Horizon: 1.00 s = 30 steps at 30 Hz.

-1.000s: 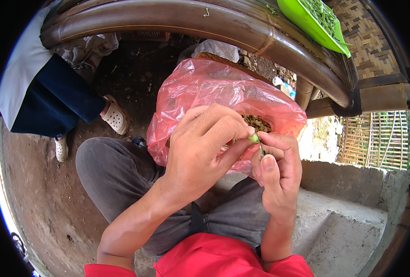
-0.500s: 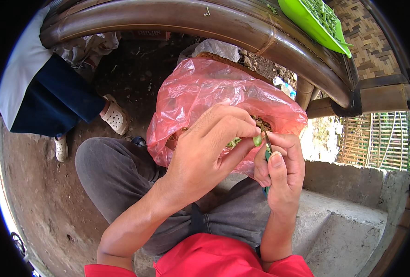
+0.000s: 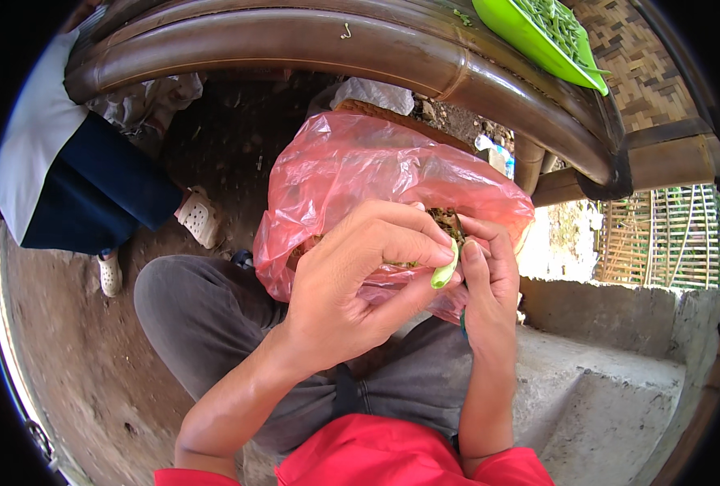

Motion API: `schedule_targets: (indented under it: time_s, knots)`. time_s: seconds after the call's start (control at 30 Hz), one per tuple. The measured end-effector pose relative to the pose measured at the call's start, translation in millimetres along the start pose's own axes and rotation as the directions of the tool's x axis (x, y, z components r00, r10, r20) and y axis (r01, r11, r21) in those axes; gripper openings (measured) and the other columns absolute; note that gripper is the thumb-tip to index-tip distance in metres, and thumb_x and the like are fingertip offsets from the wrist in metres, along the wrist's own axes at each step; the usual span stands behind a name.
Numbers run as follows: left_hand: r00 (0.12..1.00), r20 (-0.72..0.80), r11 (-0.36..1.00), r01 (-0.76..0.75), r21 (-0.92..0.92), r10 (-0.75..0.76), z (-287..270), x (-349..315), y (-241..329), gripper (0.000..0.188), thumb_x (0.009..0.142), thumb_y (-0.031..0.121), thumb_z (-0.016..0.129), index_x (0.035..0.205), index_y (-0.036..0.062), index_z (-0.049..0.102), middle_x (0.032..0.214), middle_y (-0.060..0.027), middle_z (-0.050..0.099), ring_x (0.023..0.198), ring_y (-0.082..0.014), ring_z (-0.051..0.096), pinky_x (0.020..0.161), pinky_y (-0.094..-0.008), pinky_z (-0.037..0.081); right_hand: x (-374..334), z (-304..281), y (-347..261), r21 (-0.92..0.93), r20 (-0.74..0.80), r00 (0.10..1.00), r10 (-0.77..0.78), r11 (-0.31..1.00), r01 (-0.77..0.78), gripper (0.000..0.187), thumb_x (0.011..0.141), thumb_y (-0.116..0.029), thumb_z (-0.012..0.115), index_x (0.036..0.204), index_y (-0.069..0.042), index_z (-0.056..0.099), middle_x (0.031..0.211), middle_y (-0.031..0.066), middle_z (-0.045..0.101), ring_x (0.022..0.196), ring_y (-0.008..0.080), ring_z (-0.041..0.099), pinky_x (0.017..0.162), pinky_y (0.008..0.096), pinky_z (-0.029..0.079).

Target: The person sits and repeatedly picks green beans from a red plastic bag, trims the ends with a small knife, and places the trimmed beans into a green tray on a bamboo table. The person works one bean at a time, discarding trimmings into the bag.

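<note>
Between the thumb and fingers of my left hand (image 3: 352, 283) is a short, pale-green vegetable piece (image 3: 443, 275), perhaps part of a bean pod; its exact kind is unclear. My right hand (image 3: 491, 283) grips a small knife (image 3: 459, 224). Its dark blade points up and away beside the piece, and a bit of green handle shows below the fingers. Both hands are close together over a thin red plastic bag (image 3: 336, 162), which spreads open beyond my lap. Brown and green scraps (image 3: 443, 217) lie inside it, partly covered by my hands.
A bamboo bench (image 3: 295, 40) crosses the far side, with a bright green tray (image 3: 510, 28) of thin green beans (image 3: 558, 23) at right. Another person's legs (image 3: 117, 178) and pale clogs (image 3: 200, 219) are at left. Concrete steps (image 3: 595, 413) stand to my right.
The green piece has tilted and shows more of its length, with a paler surface. My right hand has turned, its knife handle now mostly hidden. The view has shifted slightly.
</note>
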<state>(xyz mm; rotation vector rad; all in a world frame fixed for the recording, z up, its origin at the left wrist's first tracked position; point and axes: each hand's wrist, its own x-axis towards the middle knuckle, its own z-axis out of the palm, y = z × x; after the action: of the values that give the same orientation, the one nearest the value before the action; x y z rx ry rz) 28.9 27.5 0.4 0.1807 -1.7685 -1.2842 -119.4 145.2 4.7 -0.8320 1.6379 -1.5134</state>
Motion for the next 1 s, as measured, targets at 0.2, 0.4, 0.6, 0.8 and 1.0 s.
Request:
schedule_targets:
  time_s: [0.2, 0.4, 0.6, 0.8, 1.0]
  knots:
    - [0.980, -0.075, 0.970, 0.168, -0.174, -0.183, 5, 5, 13, 0.029, 0.081, -0.009, 0.076, 0.107, 0.0014, 0.068, 0.109, -0.0138, 0.069, 0.099, -0.0207, 0.070, 0.081, -0.0304, 0.058, 16, -13, 21, -0.590, -0.021, 1.000, -0.006, 0.807, -0.007, 0.035, 0.103, -0.026, 0.059, 0.126, 0.000, 0.065, 0.104, 0.0242, 0.071, 0.095, 0.0362, 0.070, 0.085, 0.0406, 0.052]
    - [0.999, 0.040, 0.984, 0.004, 0.181, -0.012, 2, 79, 27, 0.028, 0.081, -0.006, 0.077, 0.106, 0.0029, 0.069, 0.103, -0.0119, 0.071, 0.096, -0.0222, 0.070, 0.087, -0.0336, 0.055, 26, -26, 16, -0.772, -0.067, 0.988, 0.138, 0.621, -0.139, 0.029, 0.096, -0.031, 0.065, 0.106, -0.003, 0.065, 0.085, 0.0235, 0.069, 0.085, 0.0443, 0.067, 0.073, 0.0515, 0.050]
    - [0.978, 0.072, 0.890, -0.207, 0.407, 0.195, 40, 264, -17, 0.026, 0.095, 0.011, 0.069, 0.119, 0.0015, 0.067, 0.108, -0.0084, 0.073, 0.101, -0.0143, 0.068, 0.094, -0.0287, 0.051, 14, -32, 19, -0.608, -0.145, 0.985, 0.088, 0.778, -0.159, 0.029, 0.094, -0.030, 0.068, 0.108, -0.005, 0.065, 0.090, 0.0187, 0.070, 0.084, 0.0407, 0.068, 0.072, 0.0482, 0.051]
    - [0.990, 0.137, 0.683, -0.116, 0.721, 0.023, 69, 317, -42, 0.049, 0.097, 0.026, 0.069, 0.140, 0.0057, 0.059, 0.132, -0.0132, 0.067, 0.123, -0.0231, 0.064, 0.102, -0.0354, 0.050, 2, -52, 26, -0.490, -0.199, 0.980, 0.028, 0.863, -0.124, 0.030, 0.092, -0.027, 0.073, 0.110, -0.003, 0.065, 0.096, 0.0200, 0.071, 0.089, 0.0400, 0.069, 0.075, 0.0462, 0.053]
    - [0.404, 0.882, 0.934, -0.145, 0.325, -0.244, 59, 133, 5, 0.040, 0.098, 0.019, 0.064, 0.135, 0.0038, 0.061, 0.130, -0.0152, 0.064, 0.117, -0.0319, 0.064, 0.100, -0.0408, 0.050, 4, -83, 31, -0.370, -0.416, 0.909, 0.000, 0.913, -0.169, 0.030, 0.090, -0.017, 0.076, 0.113, -0.002, 0.067, 0.087, 0.0121, 0.067, 0.078, 0.0247, 0.065, 0.071, 0.0361, 0.051]
